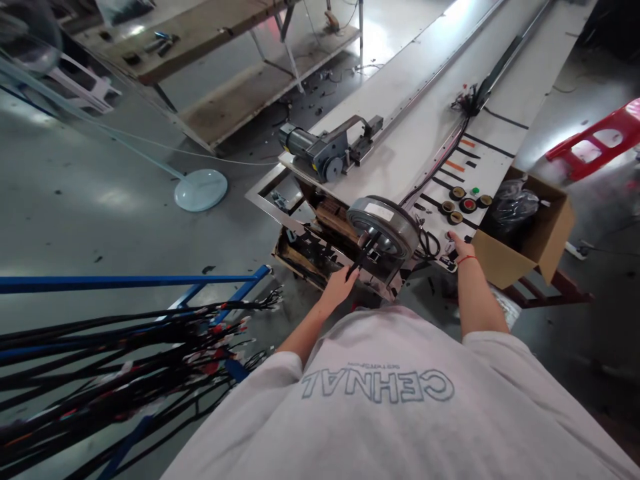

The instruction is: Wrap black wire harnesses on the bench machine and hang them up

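My left hand (341, 285) is closed on the end of a black cable (367, 250), in front of a large grey ring-shaped reel (387, 223) at the near end of the white workbench (390, 160). My right hand (459, 248) is at the bench's near right corner, by a small light-coloured piece; its fingertips are too small to read clearly. Beyond it lie several tape rolls (455, 218) and strips of black and orange tape (454, 166). A motor-driven machine (320, 150) stands on the bench left of the reel.
An open cardboard box (505, 257) with a plastic bag stands right of the bench. At the lower left, a blue rack (125, 283) holds many black cables (150, 340). A red stool (600, 143) is far right; a wooden table (200, 40) stands behind.
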`<control>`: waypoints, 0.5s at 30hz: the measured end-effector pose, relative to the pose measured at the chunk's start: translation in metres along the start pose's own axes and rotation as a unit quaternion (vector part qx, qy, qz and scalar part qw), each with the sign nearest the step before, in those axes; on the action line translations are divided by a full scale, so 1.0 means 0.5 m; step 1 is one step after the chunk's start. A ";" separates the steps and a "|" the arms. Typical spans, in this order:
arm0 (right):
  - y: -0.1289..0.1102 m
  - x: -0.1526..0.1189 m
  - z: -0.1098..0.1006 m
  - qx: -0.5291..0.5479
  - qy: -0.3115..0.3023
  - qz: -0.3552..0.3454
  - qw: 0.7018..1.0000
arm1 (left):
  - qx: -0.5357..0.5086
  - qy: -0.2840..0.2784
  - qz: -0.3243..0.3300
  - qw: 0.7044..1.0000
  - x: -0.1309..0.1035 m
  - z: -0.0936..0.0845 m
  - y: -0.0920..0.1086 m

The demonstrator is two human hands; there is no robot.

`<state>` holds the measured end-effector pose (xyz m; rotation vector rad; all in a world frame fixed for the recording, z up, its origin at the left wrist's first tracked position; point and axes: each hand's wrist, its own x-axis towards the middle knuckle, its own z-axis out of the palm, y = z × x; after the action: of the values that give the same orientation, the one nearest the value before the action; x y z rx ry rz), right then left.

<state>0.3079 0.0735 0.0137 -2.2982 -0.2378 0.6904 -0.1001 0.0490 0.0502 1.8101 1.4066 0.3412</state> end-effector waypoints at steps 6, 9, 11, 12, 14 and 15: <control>-0.013 -0.052 0.013 -0.115 0.127 -0.002 0.985 | 0.005 -0.005 0.013 1.000 -0.009 -0.015 0.011; -0.020 -0.067 0.015 -0.125 0.137 -0.008 0.983 | 0.011 -0.013 -0.007 1.000 -0.038 -0.032 -0.012; -0.022 -0.071 0.014 -0.123 0.132 -0.007 0.984 | 0.004 -0.030 -0.026 0.999 -0.065 -0.052 -0.037; -0.023 -0.071 0.014 -0.122 0.128 -0.006 0.984 | 0.000 -0.045 -0.035 0.998 -0.080 -0.065 -0.046; -0.024 -0.071 0.013 -0.123 0.123 -0.003 0.985 | -0.002 -0.058 -0.055 0.997 -0.109 -0.099 -0.043; -0.024 -0.071 0.014 -0.126 0.121 -0.002 0.985 | -0.005 -0.051 -0.055 0.997 -0.122 -0.117 -0.026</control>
<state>0.2747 0.0737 0.0325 -2.5957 -0.2251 0.3904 -0.1674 0.0193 0.0940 1.7102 1.4233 0.1958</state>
